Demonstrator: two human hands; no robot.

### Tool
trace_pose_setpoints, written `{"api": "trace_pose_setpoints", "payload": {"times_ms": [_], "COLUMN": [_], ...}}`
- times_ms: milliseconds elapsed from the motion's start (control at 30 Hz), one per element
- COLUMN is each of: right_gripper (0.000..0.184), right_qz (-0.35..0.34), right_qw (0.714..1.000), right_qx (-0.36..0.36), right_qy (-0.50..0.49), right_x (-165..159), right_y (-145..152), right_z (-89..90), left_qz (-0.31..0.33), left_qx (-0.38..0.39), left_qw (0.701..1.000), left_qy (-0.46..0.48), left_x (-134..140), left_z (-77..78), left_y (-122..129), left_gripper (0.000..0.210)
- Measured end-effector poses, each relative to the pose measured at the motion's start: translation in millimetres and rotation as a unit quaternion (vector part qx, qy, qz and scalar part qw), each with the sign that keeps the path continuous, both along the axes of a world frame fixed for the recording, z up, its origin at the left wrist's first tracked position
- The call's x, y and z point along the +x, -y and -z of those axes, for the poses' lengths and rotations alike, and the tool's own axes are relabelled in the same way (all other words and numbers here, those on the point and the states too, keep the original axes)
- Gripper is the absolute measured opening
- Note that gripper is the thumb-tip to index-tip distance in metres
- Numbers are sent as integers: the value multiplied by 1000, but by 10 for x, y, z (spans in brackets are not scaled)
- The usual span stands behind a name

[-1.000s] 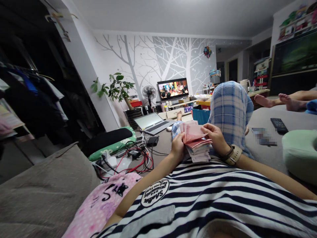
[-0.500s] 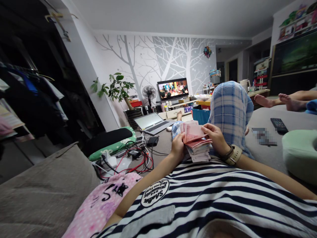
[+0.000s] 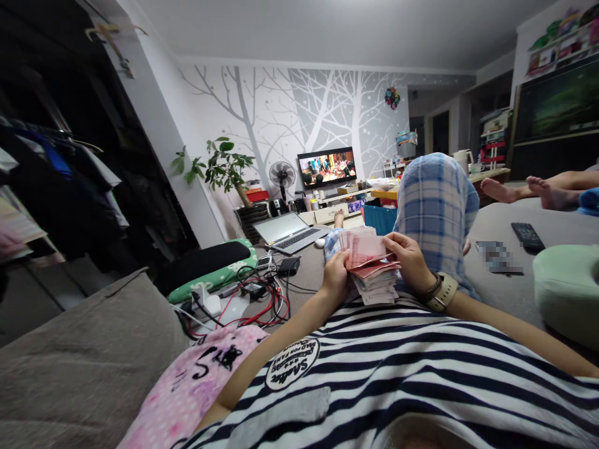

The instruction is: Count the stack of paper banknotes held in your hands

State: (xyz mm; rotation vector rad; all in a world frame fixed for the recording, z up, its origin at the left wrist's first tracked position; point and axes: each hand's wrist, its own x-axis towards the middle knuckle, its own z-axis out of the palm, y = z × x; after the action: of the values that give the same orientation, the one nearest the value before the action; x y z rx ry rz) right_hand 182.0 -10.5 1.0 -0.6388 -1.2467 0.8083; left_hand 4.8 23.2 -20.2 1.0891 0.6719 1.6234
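While the TV (image 3: 327,168) plays off at my 12 o'clock, I've got the stack of banknotes (image 3: 372,267) sitting on my belly, just below my raised knee in the blue plaid pajamas (image 3: 433,212). My left hand (image 3: 336,277) is wrapped around the stack's left edge, and my right hand (image 3: 408,257) pinches the top pink note from the 3 o'clock side (thumb on top, fingers curled under, as far as I can see). So both hands are together, clamped on the same bundle.

Compared with a second ago, barely anything has moved. The top notes look lifted a hair higher and fanned a touch more, and my right thumb has crept slightly toward 12. I'd guess that means I'm mid-count, peeling one note at a time, with most of the pile still under it.

Around me: laptop (image 3: 291,231) at 11 o'clock, a tangle of cables (image 3: 255,299) at 10, a remote (image 3: 527,236) out at 2, and someone else's feet (image 3: 524,189) beyond it.
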Motion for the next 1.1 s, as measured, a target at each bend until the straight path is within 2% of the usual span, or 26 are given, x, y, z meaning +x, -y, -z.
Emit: {"api": "trace_pose_setpoints", "payload": {"times_ms": [100,267,367,467,567,700,800,1000,1100], "right_gripper": [57,59,64,70,74,72,66,59,57], "right_qz": [-3,-12,-18,6,24,8,3,-8,-13], "right_qw": [1000,1000,1000,1000,999,999,1000,1000,1000], "right_qx": [-1,1,-3,-7,-22,-33,-29,-9,-4], "right_qy": [2,8,8,7,0,4,13,0,2], "right_x": [-1,5,13,23,32,42,47,31,19], "right_y": [-5,-26,-55,-87,-113,-134,-133,-57,-15], "right_z": [6,28,43,50,55,61,59,24,3], "left_qz": [40,37,66,99,113,121,108,9,12], "left_qx": [-14,-19,-14,-14,-15,-24,-21,-9,-13], "left_qw": [999,999,998,995,993,992,994,1000,1000], "left_qy": [-8,-2,-2,-7,-12,-12,-7,10,13], "left_x": [-6,3,14,16,13,13,13,9,15], "left_z": [-19,-41,-70,-104,-128,-123,-90,-27,-24], "left_y": [21,27,65,127,179,189,136,-6,-14], "left_gripper": [17,21,27,32,33,32,30,24,23]}}
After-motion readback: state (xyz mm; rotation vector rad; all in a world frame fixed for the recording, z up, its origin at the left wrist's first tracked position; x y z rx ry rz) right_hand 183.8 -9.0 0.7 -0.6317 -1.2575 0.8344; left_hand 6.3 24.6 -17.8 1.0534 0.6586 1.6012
